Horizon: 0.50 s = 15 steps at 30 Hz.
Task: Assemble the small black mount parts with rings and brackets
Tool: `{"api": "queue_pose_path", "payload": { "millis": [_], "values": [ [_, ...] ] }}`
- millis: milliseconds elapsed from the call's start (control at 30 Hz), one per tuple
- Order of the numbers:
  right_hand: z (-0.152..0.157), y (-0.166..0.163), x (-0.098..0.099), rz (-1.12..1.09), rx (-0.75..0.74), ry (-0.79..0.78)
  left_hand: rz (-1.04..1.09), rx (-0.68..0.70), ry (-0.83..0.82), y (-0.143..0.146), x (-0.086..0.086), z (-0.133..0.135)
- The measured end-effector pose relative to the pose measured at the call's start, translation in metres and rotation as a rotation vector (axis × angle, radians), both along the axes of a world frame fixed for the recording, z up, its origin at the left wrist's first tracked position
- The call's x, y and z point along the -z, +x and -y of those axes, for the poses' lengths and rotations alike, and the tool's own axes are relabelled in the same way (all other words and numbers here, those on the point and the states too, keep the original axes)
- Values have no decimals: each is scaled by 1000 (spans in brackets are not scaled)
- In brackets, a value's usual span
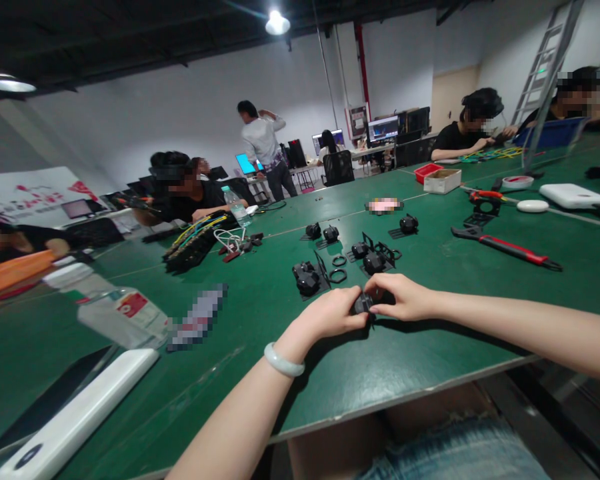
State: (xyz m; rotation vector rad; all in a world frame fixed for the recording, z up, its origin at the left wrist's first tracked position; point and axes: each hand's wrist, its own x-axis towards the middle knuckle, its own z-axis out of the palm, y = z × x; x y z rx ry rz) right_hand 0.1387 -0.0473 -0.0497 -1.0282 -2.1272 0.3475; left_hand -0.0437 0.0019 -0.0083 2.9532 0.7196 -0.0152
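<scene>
Between my two hands is a small black plastic part (363, 304), low over the green table (260, 373) near its front edge. My left hand (334, 312) grips it from the left, thumb along the near side. From the right, my right hand (397, 297) pinches the same part with thumb and fingers. Its exact kind is partly hidden by my fingers. Just beyond lie similar black parts: one bulky piece (306, 277) on a flat plate, a cluster (375, 259), and two black rings, the nearer ring (338, 275) beside the cluster.
Red-handled pliers (520, 250) lie to the right, a white box (443, 181) farther back. On the left are a plastic bottle (123, 310), a long white device (80, 413) and a wired black assembly (197, 243). Several people sit around the table; one person (263, 147) stands behind.
</scene>
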Motion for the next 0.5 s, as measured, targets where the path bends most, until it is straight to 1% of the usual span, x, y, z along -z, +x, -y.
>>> {"api": "queue_pose_path", "payload": {
  "millis": [500],
  "values": [
    [2,0,-2,38,-2,27,3,15,17,1,0,0]
  ]
}}
